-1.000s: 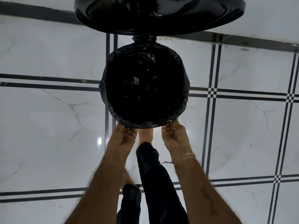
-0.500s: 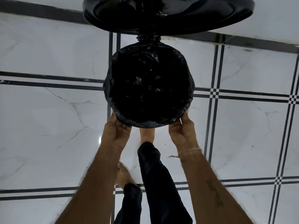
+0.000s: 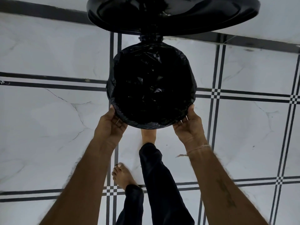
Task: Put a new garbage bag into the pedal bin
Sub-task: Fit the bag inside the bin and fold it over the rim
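- A round black pedal bin [image 3: 151,38] stands on a white marble-look tiled floor [image 3: 48,119] crossed by dark double stripes, seen from straight above.
- Its glossy black round lid [image 3: 172,12] stands raised at the far side, hinged just behind the bin's mouth.
- A crinkled black plastic garbage bag [image 3: 151,88] sits inside the bin. Its mouth is spread wide and folded outward over the rim all the way round, and its wrinkled inside drops into the dark of the bin.
- The left hand [image 3: 112,125] is at the near left of the rim. Its thumb lies up along the outside of the folded bag edge and its fingers curl in against the plastic from below, gripping the fold.
- The right hand [image 3: 188,125] mirrors it at the near right of the rim. The thumb points up along the bag's outer edge and the fingertips bend in on the plastic, gripping it.
- The two hands are well apart, with the near arc of the bag's rim between them.
- A thin pale thread [image 3: 198,148] is tied round the right wrist, a loose end sticking out to the left.
- One bare foot [image 3: 148,135] reaches forward under the near edge of the bin, its toes hidden beneath the bag's rim, with a dark trouser leg [image 3: 155,176] above it.
- The other bare foot [image 3: 122,174] rests flat on the tiles further back, near a stripe crossing.
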`<action>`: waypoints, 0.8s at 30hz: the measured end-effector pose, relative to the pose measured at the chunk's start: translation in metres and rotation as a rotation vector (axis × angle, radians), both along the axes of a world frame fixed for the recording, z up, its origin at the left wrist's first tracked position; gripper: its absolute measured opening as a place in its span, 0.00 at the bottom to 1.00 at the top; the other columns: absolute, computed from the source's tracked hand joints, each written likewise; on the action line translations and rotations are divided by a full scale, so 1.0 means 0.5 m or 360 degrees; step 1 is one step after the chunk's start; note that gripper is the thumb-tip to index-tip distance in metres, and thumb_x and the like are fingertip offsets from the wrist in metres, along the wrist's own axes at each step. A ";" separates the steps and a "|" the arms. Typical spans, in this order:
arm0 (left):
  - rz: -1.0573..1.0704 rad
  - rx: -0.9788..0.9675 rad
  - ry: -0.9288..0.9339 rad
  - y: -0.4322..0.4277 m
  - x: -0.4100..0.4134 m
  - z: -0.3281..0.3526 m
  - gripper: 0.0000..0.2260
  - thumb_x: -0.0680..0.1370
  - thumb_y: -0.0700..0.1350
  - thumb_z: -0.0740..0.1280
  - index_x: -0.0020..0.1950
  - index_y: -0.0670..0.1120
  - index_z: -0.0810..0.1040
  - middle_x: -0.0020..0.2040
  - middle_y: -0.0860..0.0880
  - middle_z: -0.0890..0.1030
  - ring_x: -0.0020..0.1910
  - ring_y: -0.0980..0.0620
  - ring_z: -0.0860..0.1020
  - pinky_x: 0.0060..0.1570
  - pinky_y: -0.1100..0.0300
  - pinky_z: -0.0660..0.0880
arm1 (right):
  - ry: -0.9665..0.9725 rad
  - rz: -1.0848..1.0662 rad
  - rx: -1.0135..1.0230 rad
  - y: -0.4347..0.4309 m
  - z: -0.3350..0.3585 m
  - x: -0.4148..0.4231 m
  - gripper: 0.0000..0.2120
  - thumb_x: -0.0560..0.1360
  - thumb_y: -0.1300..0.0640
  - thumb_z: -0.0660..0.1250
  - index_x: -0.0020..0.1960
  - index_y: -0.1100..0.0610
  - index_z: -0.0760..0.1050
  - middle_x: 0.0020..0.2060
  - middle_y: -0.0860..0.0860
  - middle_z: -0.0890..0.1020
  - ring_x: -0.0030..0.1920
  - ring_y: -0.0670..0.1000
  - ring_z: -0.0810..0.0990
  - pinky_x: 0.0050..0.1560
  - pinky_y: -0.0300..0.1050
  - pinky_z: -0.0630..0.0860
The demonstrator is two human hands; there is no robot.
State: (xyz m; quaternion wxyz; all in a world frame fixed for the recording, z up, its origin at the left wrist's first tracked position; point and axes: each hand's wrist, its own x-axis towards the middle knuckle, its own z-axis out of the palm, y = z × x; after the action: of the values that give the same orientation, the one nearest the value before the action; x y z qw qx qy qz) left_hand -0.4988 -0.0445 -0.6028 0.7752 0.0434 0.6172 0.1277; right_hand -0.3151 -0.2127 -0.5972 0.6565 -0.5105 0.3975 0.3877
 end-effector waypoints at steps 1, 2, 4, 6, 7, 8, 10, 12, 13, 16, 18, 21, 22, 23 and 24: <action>0.0013 -0.0047 -0.0035 0.002 0.005 0.002 0.09 0.84 0.43 0.65 0.57 0.41 0.82 0.48 0.46 0.87 0.49 0.50 0.86 0.44 0.58 0.84 | 0.0025 -0.0016 -0.0005 0.001 -0.001 0.000 0.17 0.80 0.47 0.69 0.62 0.58 0.82 0.53 0.54 0.88 0.51 0.55 0.88 0.49 0.50 0.85; 0.0011 -0.0078 -0.0058 0.003 0.008 0.000 0.08 0.84 0.41 0.65 0.56 0.41 0.83 0.49 0.46 0.87 0.48 0.49 0.87 0.45 0.58 0.85 | 0.0054 -0.0022 -0.0014 0.003 0.000 0.001 0.17 0.80 0.47 0.69 0.62 0.57 0.82 0.51 0.53 0.89 0.50 0.55 0.89 0.47 0.49 0.85; 0.0007 -0.0108 -0.0086 0.007 0.014 0.000 0.08 0.82 0.38 0.64 0.53 0.41 0.83 0.48 0.45 0.88 0.46 0.49 0.87 0.45 0.58 0.85 | 0.0096 -0.0003 -0.0054 0.010 0.001 0.007 0.16 0.79 0.49 0.71 0.62 0.58 0.82 0.50 0.53 0.89 0.48 0.54 0.89 0.45 0.48 0.86; 0.0032 -0.0089 -0.0095 0.018 0.015 0.001 0.09 0.81 0.36 0.62 0.51 0.40 0.82 0.49 0.45 0.87 0.46 0.49 0.87 0.47 0.57 0.85 | 0.0113 0.0028 -0.0110 0.017 0.003 0.022 0.16 0.79 0.53 0.71 0.63 0.59 0.82 0.52 0.54 0.88 0.50 0.54 0.89 0.46 0.48 0.86; 0.0035 -0.0055 -0.0088 0.025 0.011 -0.002 0.09 0.81 0.36 0.62 0.52 0.41 0.82 0.51 0.45 0.86 0.48 0.48 0.86 0.51 0.56 0.85 | 0.0106 0.0051 -0.0150 0.017 0.002 0.032 0.16 0.79 0.55 0.70 0.65 0.60 0.81 0.55 0.54 0.88 0.52 0.54 0.88 0.48 0.49 0.87; 0.0020 0.0012 -0.0083 0.031 0.006 -0.003 0.09 0.81 0.35 0.62 0.52 0.41 0.81 0.51 0.45 0.85 0.49 0.48 0.85 0.54 0.55 0.84 | 0.0093 0.0082 -0.0187 0.019 0.003 0.041 0.16 0.80 0.57 0.69 0.65 0.61 0.81 0.57 0.55 0.87 0.54 0.54 0.87 0.49 0.49 0.86; -0.0076 0.0169 -0.0042 0.041 -0.004 0.004 0.08 0.82 0.38 0.62 0.52 0.41 0.81 0.50 0.46 0.84 0.50 0.48 0.84 0.53 0.56 0.84 | 0.0024 0.0169 -0.0260 0.022 0.011 0.054 0.14 0.81 0.56 0.68 0.63 0.62 0.81 0.57 0.56 0.86 0.54 0.54 0.86 0.51 0.48 0.86; -0.0228 0.0296 -0.0006 0.047 -0.001 0.019 0.14 0.85 0.49 0.63 0.58 0.41 0.82 0.51 0.46 0.85 0.52 0.49 0.84 0.53 0.58 0.83 | -0.0085 0.0275 -0.0298 0.022 0.018 0.060 0.18 0.81 0.47 0.67 0.62 0.59 0.81 0.57 0.54 0.86 0.56 0.54 0.85 0.56 0.51 0.84; -0.0318 0.0348 0.0014 0.050 0.004 0.026 0.18 0.85 0.55 0.62 0.63 0.42 0.82 0.54 0.47 0.85 0.55 0.50 0.84 0.55 0.57 0.82 | -0.0107 0.0330 -0.0314 0.024 0.021 0.064 0.22 0.80 0.42 0.67 0.64 0.58 0.81 0.58 0.53 0.86 0.58 0.54 0.85 0.59 0.53 0.83; -0.0452 0.0372 0.0139 0.064 0.026 0.028 0.19 0.83 0.57 0.63 0.66 0.45 0.80 0.59 0.47 0.86 0.61 0.47 0.84 0.62 0.52 0.81 | 0.0015 0.0368 -0.0296 0.042 0.029 0.078 0.22 0.80 0.42 0.68 0.64 0.57 0.81 0.58 0.55 0.86 0.60 0.58 0.84 0.58 0.58 0.83; -0.0358 0.0213 0.0077 0.076 0.030 0.023 0.19 0.83 0.54 0.65 0.69 0.43 0.79 0.61 0.46 0.85 0.63 0.45 0.83 0.65 0.48 0.79 | 0.0225 0.0278 -0.0264 0.068 0.041 0.085 0.14 0.80 0.48 0.69 0.55 0.59 0.83 0.47 0.56 0.89 0.53 0.60 0.85 0.49 0.61 0.85; -0.0214 0.0000 -0.0026 0.085 0.027 0.025 0.16 0.83 0.51 0.66 0.66 0.43 0.81 0.59 0.45 0.86 0.59 0.45 0.85 0.61 0.47 0.81 | 0.0281 0.0250 -0.0308 0.073 0.036 0.092 0.11 0.82 0.52 0.67 0.54 0.59 0.84 0.44 0.56 0.89 0.45 0.59 0.88 0.44 0.60 0.85; -0.0204 -0.0035 -0.0036 0.085 0.026 0.025 0.16 0.84 0.50 0.66 0.67 0.43 0.81 0.60 0.45 0.86 0.59 0.46 0.85 0.59 0.48 0.81 | 0.0257 0.0254 -0.0315 0.067 0.028 0.093 0.12 0.83 0.52 0.66 0.55 0.59 0.83 0.45 0.56 0.89 0.42 0.57 0.89 0.42 0.56 0.87; -0.0195 -0.0066 -0.0043 0.086 0.025 0.026 0.15 0.84 0.49 0.65 0.67 0.43 0.81 0.60 0.45 0.86 0.59 0.46 0.85 0.58 0.50 0.82 | 0.0226 0.0251 -0.0349 0.061 0.022 0.094 0.12 0.83 0.52 0.66 0.56 0.59 0.83 0.43 0.55 0.89 0.40 0.55 0.89 0.40 0.53 0.87; -0.0197 -0.0085 -0.0029 0.087 0.024 0.026 0.14 0.84 0.48 0.65 0.66 0.42 0.81 0.59 0.45 0.86 0.58 0.47 0.85 0.56 0.52 0.83 | 0.0188 0.0260 -0.0388 0.057 0.020 0.095 0.11 0.83 0.53 0.65 0.56 0.59 0.83 0.42 0.54 0.89 0.38 0.54 0.89 0.36 0.49 0.86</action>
State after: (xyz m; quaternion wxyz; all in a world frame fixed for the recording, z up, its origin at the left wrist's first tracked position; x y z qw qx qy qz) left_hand -0.4866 -0.0013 -0.5899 0.7881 0.0597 0.6093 0.0633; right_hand -0.2676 -0.1843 -0.5874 0.5314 -0.5933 0.4368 0.4181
